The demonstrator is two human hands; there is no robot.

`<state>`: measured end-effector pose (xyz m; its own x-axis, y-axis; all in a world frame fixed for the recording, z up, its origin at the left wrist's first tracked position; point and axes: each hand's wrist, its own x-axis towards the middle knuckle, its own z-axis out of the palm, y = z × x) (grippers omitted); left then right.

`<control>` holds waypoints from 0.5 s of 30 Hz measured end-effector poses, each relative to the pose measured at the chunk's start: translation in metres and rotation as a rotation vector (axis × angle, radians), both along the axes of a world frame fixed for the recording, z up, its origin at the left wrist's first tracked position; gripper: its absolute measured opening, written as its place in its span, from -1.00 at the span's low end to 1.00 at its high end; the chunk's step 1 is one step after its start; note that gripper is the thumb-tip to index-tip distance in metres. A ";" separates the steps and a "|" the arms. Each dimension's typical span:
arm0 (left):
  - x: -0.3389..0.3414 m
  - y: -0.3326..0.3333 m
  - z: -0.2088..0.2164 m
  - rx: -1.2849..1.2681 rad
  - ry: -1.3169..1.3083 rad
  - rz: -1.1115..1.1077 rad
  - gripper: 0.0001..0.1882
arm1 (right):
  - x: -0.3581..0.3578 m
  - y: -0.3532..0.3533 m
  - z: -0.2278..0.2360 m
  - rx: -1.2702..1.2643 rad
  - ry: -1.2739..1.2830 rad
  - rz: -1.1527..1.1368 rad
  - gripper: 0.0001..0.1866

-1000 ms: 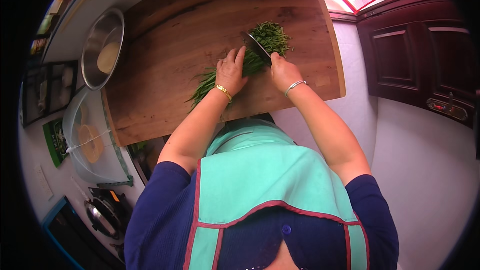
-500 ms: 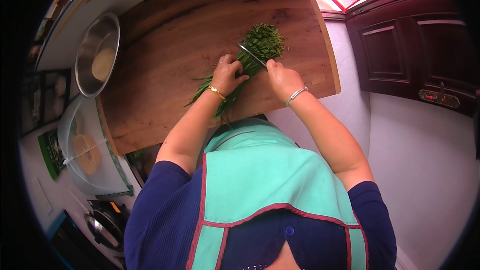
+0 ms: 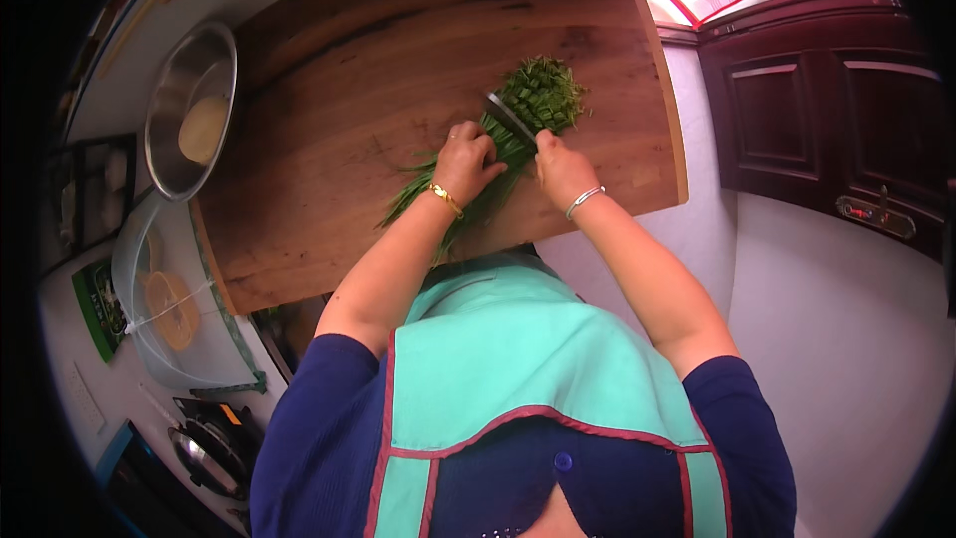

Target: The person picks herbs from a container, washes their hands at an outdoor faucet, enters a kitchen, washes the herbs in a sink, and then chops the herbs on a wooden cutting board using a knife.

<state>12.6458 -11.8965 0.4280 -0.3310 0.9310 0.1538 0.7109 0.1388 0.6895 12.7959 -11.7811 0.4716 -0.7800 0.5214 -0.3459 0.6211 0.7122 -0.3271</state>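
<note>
My right hand (image 3: 563, 171) is closed round the handle of a kitchen knife (image 3: 511, 120). Its blade points away to the left and rests on or just over a bunch of green chives. Left of the knife, my left hand (image 3: 466, 161) presses the bunch down with curled fingers, its thumb towards the knife. Uncut chives (image 3: 408, 201) trail out from under that hand towards the near edge of the wooden board (image 3: 329, 120). Beyond the blade, cut chives (image 3: 546, 88) lie in a heap. The handle is mostly hidden in my grip.
At the board's left stands a steel bowl (image 3: 189, 75) with a pale, dough-like lump (image 3: 203, 130) in it. Nearer are a see-through food cover (image 3: 139, 339), a green packet (image 3: 98, 309) and a lidded pan (image 3: 207, 460). A dark red door (image 3: 777, 125) is at the right.
The knife blade has turned and shows more of its broad side. The whole view has shifted slightly, and both hands keep their places at the chives.
</note>
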 end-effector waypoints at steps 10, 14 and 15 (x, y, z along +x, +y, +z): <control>-0.002 0.001 -0.001 -0.071 0.020 0.007 -0.72 | -0.001 -0.011 0.069 0.052 -0.147 0.137 -0.74; 0.002 0.003 0.002 -0.082 0.028 0.010 -0.73 | -0.005 -0.010 0.038 0.044 -0.136 0.109 -0.73; 0.002 0.003 0.002 -0.084 0.033 0.012 -0.73 | -0.007 -0.009 0.028 0.042 -0.114 0.099 -0.73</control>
<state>12.6482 -11.8937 0.4298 -0.3385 0.9370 0.0861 0.7310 0.2043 0.6511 12.7887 -11.7901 0.4996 -0.7851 0.4598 -0.4149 0.5787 0.7832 -0.2272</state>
